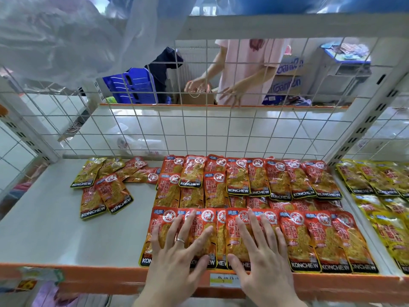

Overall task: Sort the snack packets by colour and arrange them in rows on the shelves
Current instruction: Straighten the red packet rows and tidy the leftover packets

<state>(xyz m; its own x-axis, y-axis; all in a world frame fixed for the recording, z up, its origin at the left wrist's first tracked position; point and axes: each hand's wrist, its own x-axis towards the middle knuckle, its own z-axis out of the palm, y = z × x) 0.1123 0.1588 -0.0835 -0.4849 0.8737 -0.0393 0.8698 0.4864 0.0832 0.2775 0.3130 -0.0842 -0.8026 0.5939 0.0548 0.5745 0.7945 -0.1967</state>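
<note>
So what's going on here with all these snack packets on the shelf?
A person is sorting snack packets on a shelf. The left hand and right hand both rest flat, fingers spread, on the front row of red packets. More red rows lie behind it. A loose pile of red and yellow packets sits unsorted at back left, and yellow packets lie on the next shelf to the right. Beyond the wire grid, another person handles a box.
</note>
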